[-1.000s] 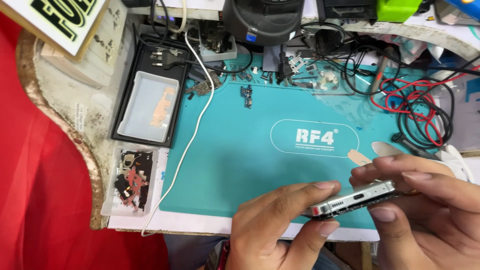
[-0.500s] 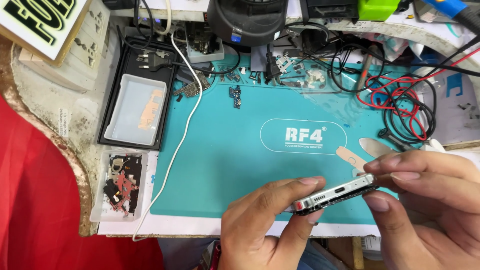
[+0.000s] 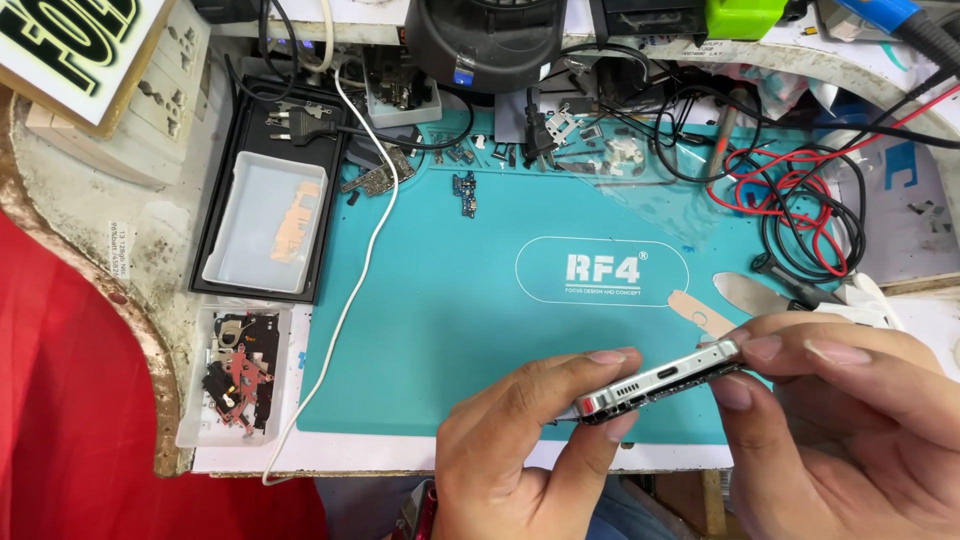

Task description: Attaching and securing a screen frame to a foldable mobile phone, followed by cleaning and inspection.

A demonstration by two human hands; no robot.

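Note:
A silver smartphone (image 3: 655,385) is held edge-on above the front of a teal work mat (image 3: 450,300), its bottom edge with port and speaker holes facing me. My left hand (image 3: 520,440) pinches its left end between thumb and fingers. My right hand (image 3: 850,420) grips its right end, fingers over the top and thumb below. Both hands are low in the view, near the front edge of the bench.
A black tray with a clear lid (image 3: 265,220) and a clear box of small parts (image 3: 235,375) sit left. A white cable (image 3: 350,290) crosses the mat. Red and black wires (image 3: 800,200), flat pry tools (image 3: 740,295), a small circuit board (image 3: 464,192) and loose parts lie behind.
The phone and both hands have stayed together and drifted slightly left and down in view as the camera shifted. The grip is the same.

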